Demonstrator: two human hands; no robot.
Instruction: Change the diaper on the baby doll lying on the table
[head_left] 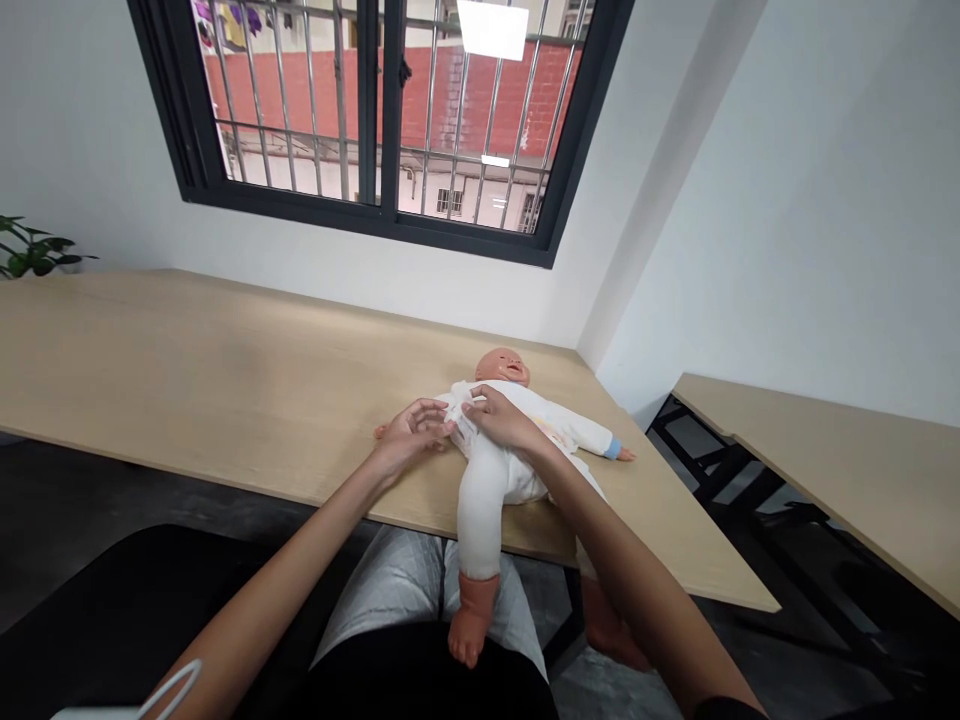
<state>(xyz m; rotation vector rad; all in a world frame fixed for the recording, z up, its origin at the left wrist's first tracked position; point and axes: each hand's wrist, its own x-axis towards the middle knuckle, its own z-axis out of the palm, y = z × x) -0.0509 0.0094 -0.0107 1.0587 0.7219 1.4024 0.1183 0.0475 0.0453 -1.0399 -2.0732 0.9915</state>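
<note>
A baby doll in white clothes lies on its back, head toward the window wall, with its bare feet hanging past the table's front edge. At its side, a bunched part of the white clothes is between my hands. My left hand has its fingers bent, fingertips and thumb at the outer edge of this cloth. Reaching over the doll's belly, my right hand pinches the same bunch with thumb and forefinger. The exact fold held is too small to make out. My right forearm hides part of the doll's other leg.
The doll rests on a light wooden table along the wall. A second table stands at the right, past a gap. Beneath the left part of the table is a black chair. A barred window is ahead; plant leaves show at far left.
</note>
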